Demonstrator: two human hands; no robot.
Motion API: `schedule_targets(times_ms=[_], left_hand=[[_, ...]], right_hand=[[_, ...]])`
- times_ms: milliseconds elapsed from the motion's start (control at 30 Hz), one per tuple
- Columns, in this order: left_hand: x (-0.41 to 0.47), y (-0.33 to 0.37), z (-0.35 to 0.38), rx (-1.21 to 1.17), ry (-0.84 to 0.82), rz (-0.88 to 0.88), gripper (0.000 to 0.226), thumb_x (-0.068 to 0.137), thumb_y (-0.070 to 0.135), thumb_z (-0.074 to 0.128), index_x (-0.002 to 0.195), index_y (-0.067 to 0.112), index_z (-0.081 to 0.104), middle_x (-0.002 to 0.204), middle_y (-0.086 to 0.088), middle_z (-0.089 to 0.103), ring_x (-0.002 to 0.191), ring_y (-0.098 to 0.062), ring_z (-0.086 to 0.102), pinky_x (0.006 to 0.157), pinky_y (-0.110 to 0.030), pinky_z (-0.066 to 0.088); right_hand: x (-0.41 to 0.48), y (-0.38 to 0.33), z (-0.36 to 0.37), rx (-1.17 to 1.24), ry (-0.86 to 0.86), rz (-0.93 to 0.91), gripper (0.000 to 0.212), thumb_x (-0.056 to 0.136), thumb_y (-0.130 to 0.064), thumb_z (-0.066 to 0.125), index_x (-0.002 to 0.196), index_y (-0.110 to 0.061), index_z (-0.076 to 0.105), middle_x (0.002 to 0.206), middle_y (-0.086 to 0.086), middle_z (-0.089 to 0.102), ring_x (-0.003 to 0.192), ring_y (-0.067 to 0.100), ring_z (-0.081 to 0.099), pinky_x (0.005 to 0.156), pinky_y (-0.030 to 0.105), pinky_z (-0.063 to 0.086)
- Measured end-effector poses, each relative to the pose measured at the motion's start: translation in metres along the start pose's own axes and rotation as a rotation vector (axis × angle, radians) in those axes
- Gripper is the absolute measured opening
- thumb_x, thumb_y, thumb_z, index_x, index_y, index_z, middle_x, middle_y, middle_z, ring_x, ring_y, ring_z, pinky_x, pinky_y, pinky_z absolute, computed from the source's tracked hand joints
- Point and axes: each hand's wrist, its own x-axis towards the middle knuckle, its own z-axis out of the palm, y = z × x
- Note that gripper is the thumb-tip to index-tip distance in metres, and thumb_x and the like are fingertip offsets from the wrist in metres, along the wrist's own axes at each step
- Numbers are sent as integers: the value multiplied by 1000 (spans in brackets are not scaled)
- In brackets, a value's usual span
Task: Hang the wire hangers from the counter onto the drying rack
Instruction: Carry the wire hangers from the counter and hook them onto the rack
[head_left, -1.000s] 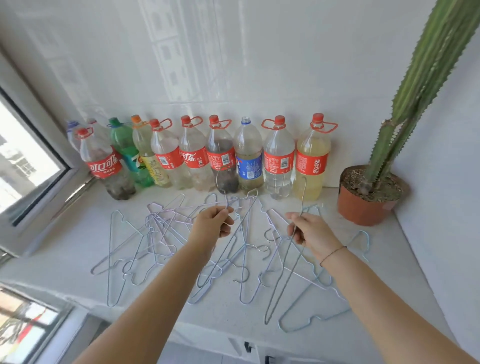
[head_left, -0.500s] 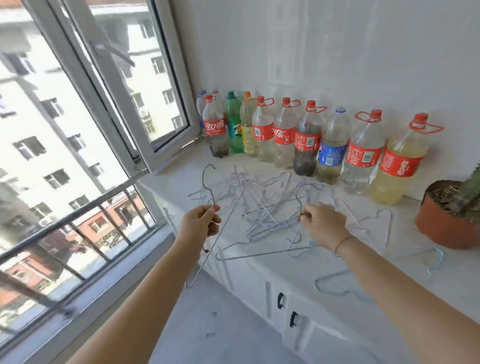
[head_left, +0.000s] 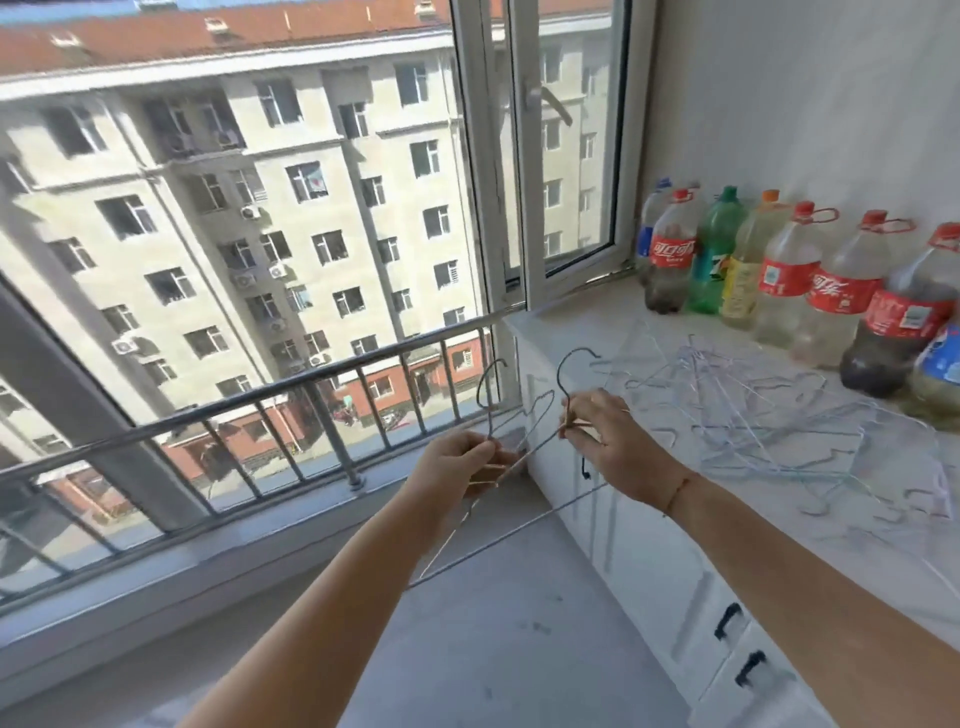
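Outside, an apartment block fills the open window (head_left: 524, 156), with a metal railing (head_left: 311, 379) across its lower part. To the right runs a white worktop (head_left: 587, 322) over a cabinet (head_left: 649, 545), both cut off by the picture's edge. Eight plastic bottles (head_left: 789, 280) stand in a row along the wall; the nearest is only partly in view. In front of them lies a tangled pile of wire hangers (head_left: 753, 415), too interlaced to count.

Two hangers are held up in the air off the worktop's near end, in front of the railing. The left hand (head_left: 462, 460) has its grip clamped round the neck of the left hanger (head_left: 488, 415). The right hand (head_left: 608, 441) pinches the neck of the right hanger (head_left: 561, 371). Both hooks point up, and the bodies hang below the hands. One long straight bar slants from lower left to upper right; the thin wires cross there, so I cannot tell which hanger it belongs to.
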Motion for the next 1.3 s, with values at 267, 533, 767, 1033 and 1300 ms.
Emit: schedule_targets(times_ms=[267,533,767,1033,1300], left_hand=[[-97,-14,-131,-199,32,-27,24,70,16,74,89,9,61,91,-8,75,69,-18,71,63,-28,41],[-191,-34,-254,-288,270,-14,23,75,7,72,94,7,60,87,-10,74,66,-15,70,57,-19,47],[-251,-45,-341,-302,404,7,19,79,-1,67,96,3,60,73,-8,70,60,-14,69,49,-17,49],[-288,-44,-428,-362,494,50,22,84,10,64,104,1,64,82,-10,71,70,-16,68,58,-21,49],[-295,2,-545,-363,691,96,20,93,10,50,107,4,63,74,-5,72,55,-10,60,50,-20,43]], right_hand=[[28,-138,106,107,-87,-164,12,88,-13,60,97,-9,67,116,5,53,112,15,43,97,22,29],[7,-269,216,472,-117,46,28,87,-13,60,114,-6,57,105,7,56,98,18,56,85,26,46],[-11,-385,286,1125,-487,418,16,93,-18,53,97,-5,61,81,8,68,72,19,63,69,30,52],[15,-470,336,1253,-645,387,14,91,-8,51,100,-1,61,76,10,66,71,20,63,66,26,54],[94,-555,377,1370,-774,255,21,81,0,56,101,-3,63,65,7,66,56,14,61,48,22,52]])
